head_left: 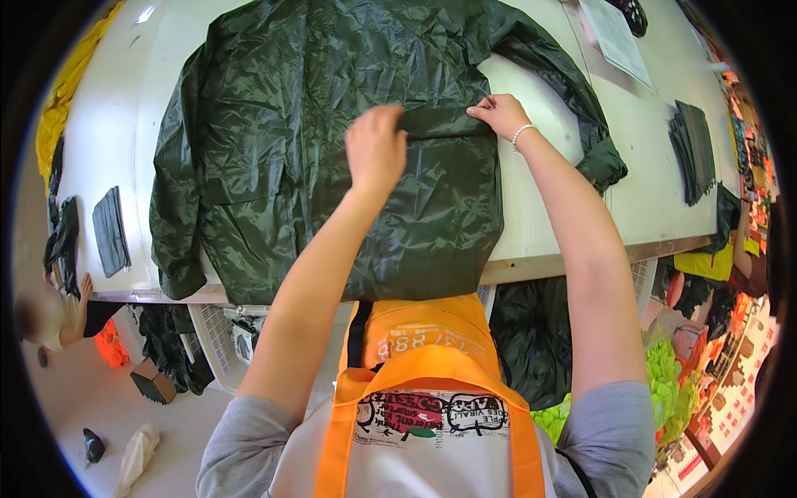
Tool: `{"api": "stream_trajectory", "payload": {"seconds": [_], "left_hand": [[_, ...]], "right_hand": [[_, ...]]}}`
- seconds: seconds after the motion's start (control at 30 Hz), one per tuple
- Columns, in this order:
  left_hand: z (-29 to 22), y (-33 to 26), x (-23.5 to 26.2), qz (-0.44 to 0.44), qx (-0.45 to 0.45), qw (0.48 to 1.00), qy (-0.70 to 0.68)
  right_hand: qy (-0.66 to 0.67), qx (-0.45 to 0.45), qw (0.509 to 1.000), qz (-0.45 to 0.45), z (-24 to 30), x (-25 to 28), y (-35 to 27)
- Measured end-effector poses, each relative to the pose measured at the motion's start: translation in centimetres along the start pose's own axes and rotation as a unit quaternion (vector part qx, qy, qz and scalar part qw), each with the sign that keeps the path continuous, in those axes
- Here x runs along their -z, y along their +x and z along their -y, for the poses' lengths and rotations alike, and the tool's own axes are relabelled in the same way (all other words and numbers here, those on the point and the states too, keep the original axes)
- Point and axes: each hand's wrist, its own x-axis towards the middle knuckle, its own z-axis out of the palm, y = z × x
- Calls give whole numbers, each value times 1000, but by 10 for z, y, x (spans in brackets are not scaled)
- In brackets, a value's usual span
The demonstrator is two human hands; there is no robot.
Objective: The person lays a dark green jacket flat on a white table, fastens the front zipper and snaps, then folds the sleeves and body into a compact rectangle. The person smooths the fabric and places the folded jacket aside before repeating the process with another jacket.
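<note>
The right hand (500, 118) pinches one end of a dark green, shiny, strip-shaped pocket flap (446, 124); the left hand (376, 149) is at its other end, its grip hidden. The flap belongs to a crinkled, dark green, long-sleeved jacket (274, 108) spread across a smooth white table (531, 207).

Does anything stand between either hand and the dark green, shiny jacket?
Nothing visible blocks either. The bare right hand pinches one end of the rectangular flap on the dark green, shiny jacket; the bare left hand is at the other end, contact unclear. A thin dark object shows at the right hand.
</note>
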Motion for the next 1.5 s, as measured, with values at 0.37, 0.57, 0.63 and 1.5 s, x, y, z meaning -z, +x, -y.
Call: {"api": "stream_trajectory", "payload": {"seconds": [0.37, 0.57, 0.63, 1.5], "left_hand": [[-72, 9, -99, 170, 19, 985, -32], [-57, 16, -96, 173, 137, 952, -214], [-46, 23, -90, 215, 177, 922, -268], [-77, -19, 22, 259, 119, 918, -274]], "right_hand": [[56, -20, 998, 27, -8, -4, 27], [68, 39, 991, -108, -24, 8, -31], [-6, 85, 993, -83, -29, 11, -64], [33, 125, 978, -163, -29, 40, -98]]}}
